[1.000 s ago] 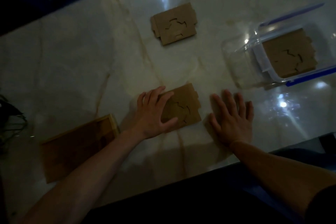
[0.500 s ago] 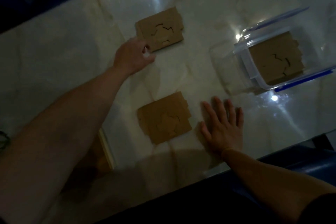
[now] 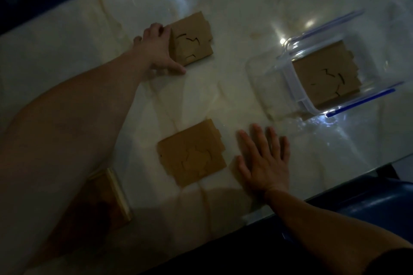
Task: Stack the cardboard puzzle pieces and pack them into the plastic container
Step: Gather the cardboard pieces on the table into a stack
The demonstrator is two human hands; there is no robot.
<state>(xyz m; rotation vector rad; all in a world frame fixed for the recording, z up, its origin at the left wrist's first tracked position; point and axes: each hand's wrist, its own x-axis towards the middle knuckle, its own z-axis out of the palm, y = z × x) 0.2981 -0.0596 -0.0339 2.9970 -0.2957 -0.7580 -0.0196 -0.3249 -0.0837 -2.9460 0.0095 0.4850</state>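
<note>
My left hand reaches across the pale, glossy marble bench and grips the left edge of the far stack of brown cardboard puzzle pieces, fingers curled over its far corner and thumb along its near side; that side of the stack looks tipped up off the bench. My right hand lies flat on the bench with its fingers straight and spread, holding nothing, just beside the right edge of the near stack of brown cardboard puzzle pieces, which lies flat between my two arms. Farther right stands the clear plastic container with blue clips, open, with a third brown cardboard stack lying inside it. Under my left forearm, at the near left, a flat wooden tray with a pale rim rests on the bench.
</note>
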